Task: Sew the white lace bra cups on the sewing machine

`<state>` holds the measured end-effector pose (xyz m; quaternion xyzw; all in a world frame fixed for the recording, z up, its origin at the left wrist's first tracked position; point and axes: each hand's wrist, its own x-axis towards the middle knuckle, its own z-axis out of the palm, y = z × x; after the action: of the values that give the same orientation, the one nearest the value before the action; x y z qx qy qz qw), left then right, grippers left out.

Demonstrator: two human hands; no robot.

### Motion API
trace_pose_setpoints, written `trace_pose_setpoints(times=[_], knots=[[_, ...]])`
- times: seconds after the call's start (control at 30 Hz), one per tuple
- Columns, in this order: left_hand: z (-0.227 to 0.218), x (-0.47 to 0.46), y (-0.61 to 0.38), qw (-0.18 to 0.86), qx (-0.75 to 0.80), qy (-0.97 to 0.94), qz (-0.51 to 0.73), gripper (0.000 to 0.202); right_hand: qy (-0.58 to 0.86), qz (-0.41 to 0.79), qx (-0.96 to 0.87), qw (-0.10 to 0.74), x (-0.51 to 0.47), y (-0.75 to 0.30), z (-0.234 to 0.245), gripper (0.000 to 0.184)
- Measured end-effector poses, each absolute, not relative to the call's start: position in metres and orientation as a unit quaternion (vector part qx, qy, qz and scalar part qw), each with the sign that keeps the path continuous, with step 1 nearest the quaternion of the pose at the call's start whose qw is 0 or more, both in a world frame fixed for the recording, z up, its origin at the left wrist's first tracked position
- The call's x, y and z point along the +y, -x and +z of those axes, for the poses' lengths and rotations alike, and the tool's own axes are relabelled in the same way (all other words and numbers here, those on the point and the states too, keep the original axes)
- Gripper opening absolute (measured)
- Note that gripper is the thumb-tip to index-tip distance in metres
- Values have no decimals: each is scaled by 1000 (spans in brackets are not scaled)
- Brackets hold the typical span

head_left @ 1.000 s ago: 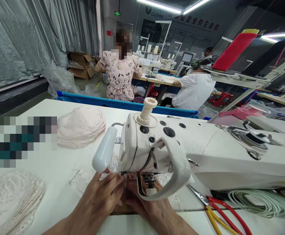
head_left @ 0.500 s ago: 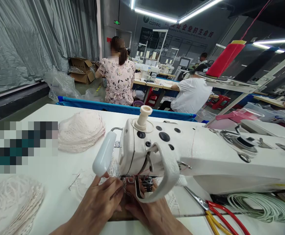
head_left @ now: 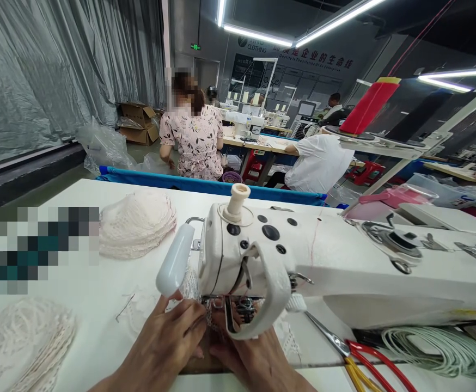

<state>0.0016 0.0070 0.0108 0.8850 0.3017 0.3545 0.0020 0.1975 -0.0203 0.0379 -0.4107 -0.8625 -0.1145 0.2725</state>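
A white sewing machine [head_left: 303, 250] stands before me, its head over my fingers. My left hand [head_left: 172, 332] is closed, its bent fingers pinching a white lace piece [head_left: 189, 286] just left of the presser foot area. Under the looped white guard, my right hand [head_left: 250, 351] appears closed on the same lace; its fingertips are partly hidden by the machine parts. More of the lace shows to the right of that hand. The needle point is hidden. A pale blue rounded lamp-like piece [head_left: 175, 261] hangs just above my left fingers.
Stacks of lace pieces lie at the back [head_left: 138, 226] and front left [head_left: 25, 345]. Red-and-yellow-handled scissors [head_left: 350, 348] and a coil of pale green cord [head_left: 438, 348] lie right. A red thread cone [head_left: 368, 106] stands above. Two people [head_left: 195, 136] [head_left: 319, 160] sit beyond the blue cloth edge [head_left: 213, 184].
My view has shifted slightly. Both hands stay in nearly the same place on the lace. The person in the floral top has leaned left and lowered an arm.
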Motion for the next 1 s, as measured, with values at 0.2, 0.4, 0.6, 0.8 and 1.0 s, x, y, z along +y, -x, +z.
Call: trace_pose_setpoints(times=[0.2, 0.4, 0.6, 0.8, 1.0], knots=[[12, 6, -2, 8, 307, -883, 355, 14, 417, -110, -858, 279, -21, -198, 35, 21], [14, 9, -3, -24, 291, -890, 349, 14, 409, -83, -859, 297, -20, -199, 37, 23], [13, 6, -4, -26, 314, -885, 342, 13, 416, -89, -856, 293, -21, -200, 36, 21], [3, 8, -2, -65, 293, -895, 331, 10, 414, -100, -852, 305, -21, -199, 32, 19], [1, 8, -2, -51, 301, -892, 332, 15, 407, -83, -853, 316, -20, -199, 34, 25]])
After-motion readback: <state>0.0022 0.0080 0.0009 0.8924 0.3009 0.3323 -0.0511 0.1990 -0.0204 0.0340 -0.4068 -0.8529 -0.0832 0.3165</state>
